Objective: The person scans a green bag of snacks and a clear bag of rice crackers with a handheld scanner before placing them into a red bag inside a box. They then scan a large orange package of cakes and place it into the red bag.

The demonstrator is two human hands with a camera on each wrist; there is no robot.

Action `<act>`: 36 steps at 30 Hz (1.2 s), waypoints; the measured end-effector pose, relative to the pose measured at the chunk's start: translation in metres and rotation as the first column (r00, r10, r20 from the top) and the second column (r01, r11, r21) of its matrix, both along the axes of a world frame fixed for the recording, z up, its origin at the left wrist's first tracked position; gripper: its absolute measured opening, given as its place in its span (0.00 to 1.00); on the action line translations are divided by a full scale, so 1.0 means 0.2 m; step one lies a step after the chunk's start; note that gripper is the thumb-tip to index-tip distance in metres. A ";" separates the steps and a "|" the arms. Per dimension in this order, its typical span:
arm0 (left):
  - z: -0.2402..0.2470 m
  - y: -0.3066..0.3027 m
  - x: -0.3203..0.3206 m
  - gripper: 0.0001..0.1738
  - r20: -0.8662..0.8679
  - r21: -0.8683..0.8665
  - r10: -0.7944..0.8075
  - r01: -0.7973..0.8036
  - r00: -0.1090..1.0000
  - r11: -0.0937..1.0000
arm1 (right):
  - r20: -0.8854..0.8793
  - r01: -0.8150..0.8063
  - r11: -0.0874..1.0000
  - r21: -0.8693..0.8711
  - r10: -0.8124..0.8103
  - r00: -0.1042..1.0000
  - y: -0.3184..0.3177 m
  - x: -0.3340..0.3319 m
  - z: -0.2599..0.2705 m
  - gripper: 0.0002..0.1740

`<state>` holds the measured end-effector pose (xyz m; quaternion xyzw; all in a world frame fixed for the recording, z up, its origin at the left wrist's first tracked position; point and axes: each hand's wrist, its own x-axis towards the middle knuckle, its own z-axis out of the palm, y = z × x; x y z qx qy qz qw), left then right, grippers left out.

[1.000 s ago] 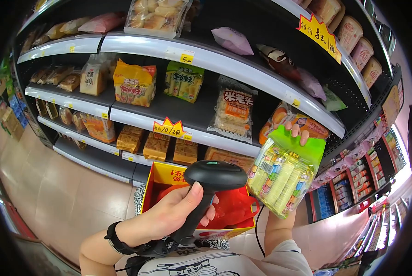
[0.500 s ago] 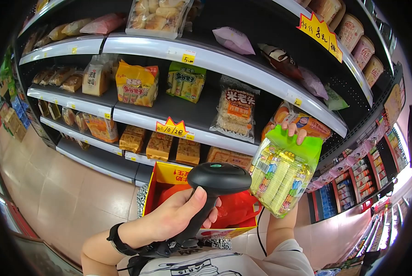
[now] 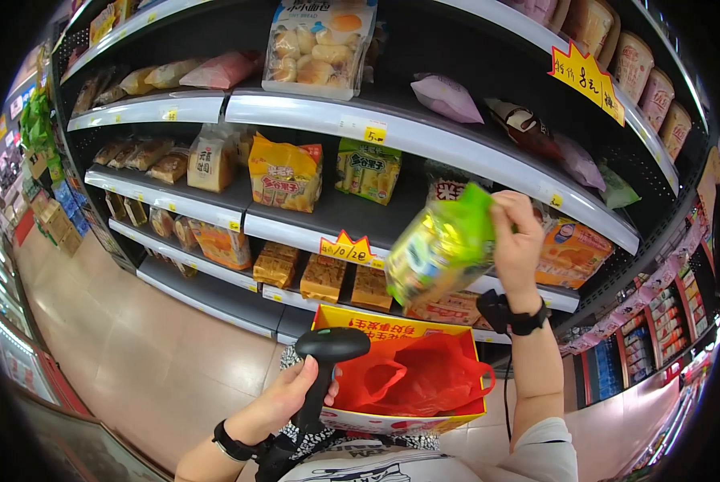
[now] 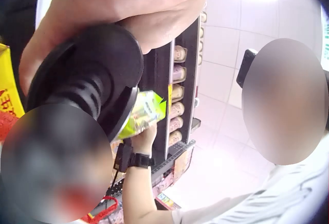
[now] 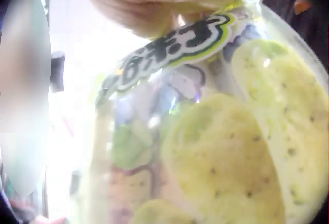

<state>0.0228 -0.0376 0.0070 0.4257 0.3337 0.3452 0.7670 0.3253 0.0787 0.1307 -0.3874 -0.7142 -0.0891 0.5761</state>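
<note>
My left hand grips a black handheld barcode scanner by its handle, thumb along the upper part, over the left side of a carton. The scanner fills much of the left wrist view. By its green top edge, my right hand pinches a green and yellow snack bag, tilted and a little blurred in front of the middle shelf. In the right wrist view the printed bag front appears close up. The open yellow carton below has a red plastic bag inside.
Shelves with a light edge curve across the front. A similar green bag and an orange bag stand on the middle shelf. Gold packages sit lower. A dark cable hangs right of the carton.
The snack bag has moved left and up, tilting and turning, as the right hand swung round. The scanner has shifted left, away from the bag. The head view has moved too, showing more of the carton.
</note>
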 end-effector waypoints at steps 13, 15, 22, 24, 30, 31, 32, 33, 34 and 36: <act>-0.11 -0.04 -0.09 0.30 0.043 -0.080 -0.014 0.018 0.999 0.997 | 0.048 0.353 0.933 0.066 -0.356 0.933 0.68 -0.31 -0.22 0.09; -0.12 -0.04 -0.09 0.30 0.029 -0.083 -0.012 0.015 0.999 0.996 | 0.187 0.399 0.915 0.060 -0.403 0.896 0.75 -0.33 -0.22 0.10; -0.12 -0.03 -0.10 0.35 0.000 -0.072 -0.016 0.016 1.000 0.997 | 0.369 0.495 0.816 -0.299 -0.380 0.848 0.85 -0.54 -0.18 0.15; -0.11 -0.04 -0.10 0.32 0.035 -0.085 0.008 -0.004 0.999 0.996 | 0.346 0.500 0.814 -0.294 -0.397 0.850 0.87 -0.55 -0.19 0.17; -0.11 -0.03 -0.09 0.36 0.005 -0.075 0.000 0.000 1.000 0.997 | 0.248 0.557 0.826 -0.087 -0.524 0.815 0.91 -0.60 -0.22 0.11; -0.11 -0.03 -0.09 0.36 0.001 -0.076 -0.004 0.004 1.000 0.997 | 0.273 0.544 0.824 -0.160 -0.493 0.826 0.89 -0.62 -0.21 0.11; -0.12 -0.02 -0.08 0.37 0.006 -0.078 -0.001 0.002 1.000 0.997 | 0.294 0.529 0.816 -0.232 -0.460 0.838 0.88 -0.63 -0.20 0.10; -0.12 -0.02 -0.08 0.37 0.011 -0.079 0.002 -0.001 1.000 0.997 | 0.258 0.486 0.840 -0.239 -0.428 0.866 0.87 -0.65 -0.21 0.10; -0.12 -0.02 -0.08 0.37 0.006 -0.079 -0.002 0.002 1.000 0.997 | 0.254 0.488 0.838 -0.242 -0.431 0.866 0.85 -0.66 -0.21 0.10; -0.12 -0.02 -0.08 0.38 0.009 -0.065 0.013 -0.012 1.000 0.998 | 0.269 0.450 0.867 -0.211 -0.392 0.880 0.81 -0.66 -0.20 0.10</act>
